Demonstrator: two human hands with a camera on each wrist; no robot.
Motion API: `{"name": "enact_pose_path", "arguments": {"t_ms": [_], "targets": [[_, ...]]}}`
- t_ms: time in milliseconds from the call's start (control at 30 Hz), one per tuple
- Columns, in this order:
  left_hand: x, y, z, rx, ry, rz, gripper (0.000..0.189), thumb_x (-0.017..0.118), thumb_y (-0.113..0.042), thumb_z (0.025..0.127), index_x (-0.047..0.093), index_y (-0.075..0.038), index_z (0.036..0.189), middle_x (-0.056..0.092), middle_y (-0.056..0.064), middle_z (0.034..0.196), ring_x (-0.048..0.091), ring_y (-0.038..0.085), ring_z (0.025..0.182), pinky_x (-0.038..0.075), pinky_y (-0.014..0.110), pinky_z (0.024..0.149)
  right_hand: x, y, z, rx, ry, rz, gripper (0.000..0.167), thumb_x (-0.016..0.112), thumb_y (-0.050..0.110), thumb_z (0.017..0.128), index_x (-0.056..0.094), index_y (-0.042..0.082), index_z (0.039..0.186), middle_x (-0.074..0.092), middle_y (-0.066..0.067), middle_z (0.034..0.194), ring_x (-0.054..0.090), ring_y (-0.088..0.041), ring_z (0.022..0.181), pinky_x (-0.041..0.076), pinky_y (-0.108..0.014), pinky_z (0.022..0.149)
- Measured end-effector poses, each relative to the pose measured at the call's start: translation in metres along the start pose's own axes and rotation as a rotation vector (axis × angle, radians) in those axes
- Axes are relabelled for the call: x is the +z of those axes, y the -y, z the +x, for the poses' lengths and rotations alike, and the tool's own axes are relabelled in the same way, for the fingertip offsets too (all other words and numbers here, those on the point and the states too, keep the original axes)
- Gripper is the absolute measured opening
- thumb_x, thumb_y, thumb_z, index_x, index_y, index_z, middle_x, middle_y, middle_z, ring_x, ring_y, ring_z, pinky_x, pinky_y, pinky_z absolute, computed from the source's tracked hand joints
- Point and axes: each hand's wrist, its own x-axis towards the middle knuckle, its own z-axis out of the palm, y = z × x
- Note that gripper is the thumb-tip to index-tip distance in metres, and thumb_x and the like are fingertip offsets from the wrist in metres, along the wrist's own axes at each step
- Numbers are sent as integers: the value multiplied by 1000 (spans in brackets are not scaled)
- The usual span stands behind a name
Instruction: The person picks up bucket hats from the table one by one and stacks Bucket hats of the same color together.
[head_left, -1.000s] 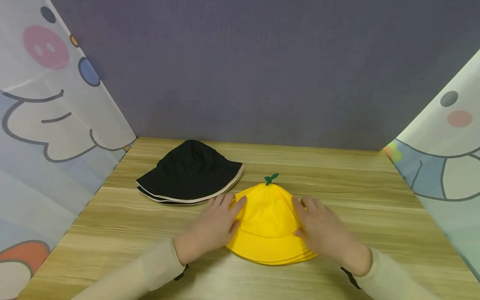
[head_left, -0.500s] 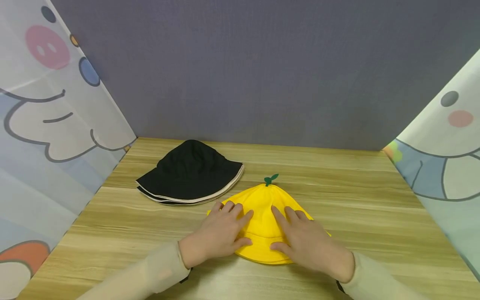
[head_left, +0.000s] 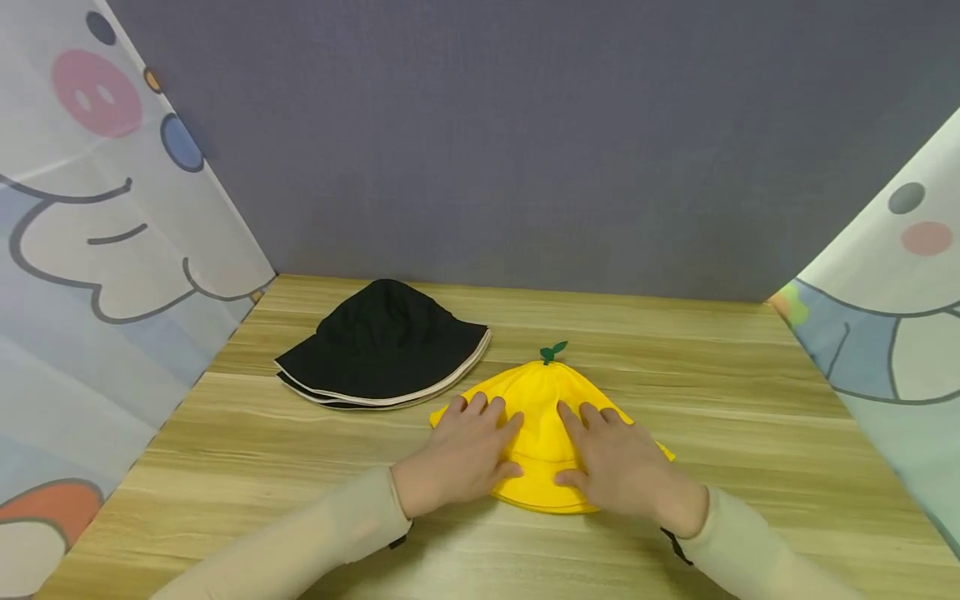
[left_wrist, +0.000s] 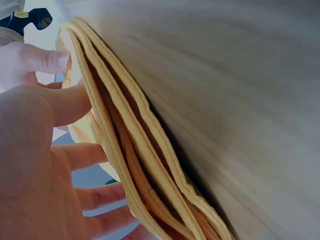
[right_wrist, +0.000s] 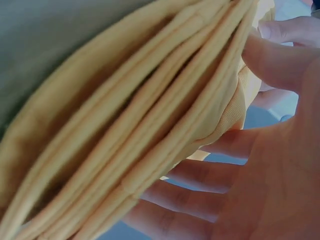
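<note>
A yellow bucket hat (head_left: 538,417) with a green sprout (head_left: 552,353) on its crown lies on the table, flattened. My left hand (head_left: 465,454) rests on its left side with fingers spread, and my right hand (head_left: 618,462) lies likewise on its right side. Both wrist views show several layered brim edges, seen beyond the left hand (left_wrist: 30,150) and the right hand (right_wrist: 270,170). Straight fingers touch the outer cloth, thumbs near the brim. Whether the layers are one folded hat or a stack cannot be told.
A black bucket hat (head_left: 382,350) with cream-edged, layered brims lies behind and left of the yellow one. The wooden table (head_left: 720,375) meets a grey panel (head_left: 480,150) at the back. Cartoon-printed curtains (head_left: 67,350) flank both sides.
Both hands have moved from the yellow hat's sides onto its front, closer together. The hat's side tips now show beyond the hands, and it has shifted slightly right and away. The black hat stays put.
</note>
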Motion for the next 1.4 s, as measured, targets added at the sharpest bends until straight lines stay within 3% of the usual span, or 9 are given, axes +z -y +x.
{"name": "enact_pose_path", "arguments": {"t_ms": [200,400,733,1000,1400], "targets": [[-5,-8,27,-37,101,3,68,53,-65,98,51,-24,151,53,3,130,46,23,109,41,41,91,-2,-18,4,23,44,34,87,68,56,92,42,0,153,51,-24,142,55,-48,121,51,-64,84],[-6,-13,49,-63,150,38,69,49,-66,98,47,-25,154,51,2,135,45,23,114,40,43,95,-6,-33,10,29,70,28,87,67,53,94,39,-3,153,47,-27,147,52,-52,124,49,-68,86],[-9,-22,78,-85,189,27,69,47,-66,99,45,-26,155,47,2,142,41,25,126,38,46,103,-12,-58,19,50,122,76,89,72,48,92,37,-6,153,42,-29,150,49,-52,129,46,-66,93],[-11,-26,104,-103,206,12,66,46,-64,100,45,-27,154,45,1,141,40,24,127,36,43,100,-16,-78,28,76,147,97,91,74,45,92,34,-10,152,41,-33,148,49,-55,126,45,-64,96],[-11,-32,134,-149,244,-66,67,45,-64,99,38,-32,158,40,-1,148,36,22,133,33,43,105,-19,-101,35,132,188,128,94,75,42,92,29,-13,152,32,-40,150,42,-60,130,39,-67,102]]}}
